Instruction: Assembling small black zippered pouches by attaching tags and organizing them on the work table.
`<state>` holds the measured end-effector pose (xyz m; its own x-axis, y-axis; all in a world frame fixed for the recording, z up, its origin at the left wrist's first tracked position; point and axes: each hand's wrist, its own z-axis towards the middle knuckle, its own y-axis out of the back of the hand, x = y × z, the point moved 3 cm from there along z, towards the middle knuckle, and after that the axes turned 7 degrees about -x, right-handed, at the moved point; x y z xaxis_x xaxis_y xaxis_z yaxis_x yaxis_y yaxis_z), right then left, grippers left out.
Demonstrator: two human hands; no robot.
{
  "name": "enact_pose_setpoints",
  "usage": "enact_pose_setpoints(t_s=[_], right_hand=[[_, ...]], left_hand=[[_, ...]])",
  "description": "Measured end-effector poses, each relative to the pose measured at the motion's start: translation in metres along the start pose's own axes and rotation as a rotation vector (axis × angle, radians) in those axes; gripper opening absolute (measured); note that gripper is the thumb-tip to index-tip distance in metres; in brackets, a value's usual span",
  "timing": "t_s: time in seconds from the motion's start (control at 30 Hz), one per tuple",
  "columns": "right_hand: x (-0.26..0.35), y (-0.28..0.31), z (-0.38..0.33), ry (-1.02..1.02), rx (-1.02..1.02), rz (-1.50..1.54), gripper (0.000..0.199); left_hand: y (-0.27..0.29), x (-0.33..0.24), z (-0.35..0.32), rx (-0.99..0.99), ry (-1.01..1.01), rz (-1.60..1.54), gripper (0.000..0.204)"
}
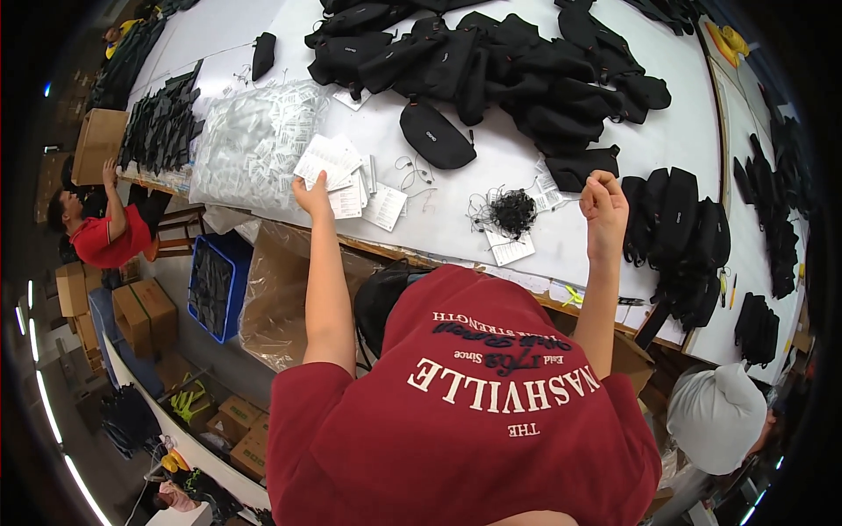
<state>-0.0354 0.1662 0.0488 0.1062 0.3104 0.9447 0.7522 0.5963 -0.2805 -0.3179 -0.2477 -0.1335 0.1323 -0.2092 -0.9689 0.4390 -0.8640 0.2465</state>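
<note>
My left hand [314, 195] is closed on a fan of white printed cards [326, 161], above more loose cards lying on the table. My right hand [605, 203] is raised over the table's near edge, its fingers curled together in a pinch. Whatever they hold, if anything, is too small to make out. Left of that hand sits a tangled bunch of thin black cords [512, 212], partly over a white card [509, 249]. A black zipped pouch [436, 137] lies flat in the middle, and another black pouch [582, 167] rests just beyond my right hand.
A large heap of black pouches [526, 61] covers the far side. A clear bag of white labels [254, 145] stands at left, beside rows of black pieces [162, 127]. Stacked pouches [675, 219] are at right. A blue crate [210, 285] and a co-worker in red [114, 241] are farther left.
</note>
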Motion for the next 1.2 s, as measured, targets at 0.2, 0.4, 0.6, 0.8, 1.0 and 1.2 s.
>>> enact_pose_setpoints(t_s=[0.2, 0.4, 0.6, 0.8, 1.0, 1.2], right_hand=[[-0.005, 0.003, -0.004, -0.023, -0.017, -0.019, 0.005], [-0.011, 0.006, -0.009, -0.057, -0.027, -0.034, 0.006], [-0.016, 0.007, -0.009, -0.085, -0.016, -0.032, 0.004], [-0.019, 0.005, -0.011, -0.098, -0.008, -0.033, 0.005], [-0.015, 0.01, -0.016, -0.084, -0.015, -0.061, 0.006], [-0.015, -0.003, -0.025, -0.093, 0.062, -0.111, 0.007]], left_hand=[[0.005, -0.039, -0.004, -0.065, 0.154, -0.266, 0.042], [0.032, -0.017, -0.028, 0.077, 0.042, -0.055, 0.045], [0.029, 0.039, -0.03, -0.101, 0.121, 0.18, 0.054], [0.007, 0.039, -0.038, -0.118, 0.174, -0.334, 0.059], [-0.003, -0.03, -0.063, -0.284, 0.008, 0.6, 0.055], [-0.024, -0.118, -0.099, 0.331, 0.083, -0.424, 0.033]])
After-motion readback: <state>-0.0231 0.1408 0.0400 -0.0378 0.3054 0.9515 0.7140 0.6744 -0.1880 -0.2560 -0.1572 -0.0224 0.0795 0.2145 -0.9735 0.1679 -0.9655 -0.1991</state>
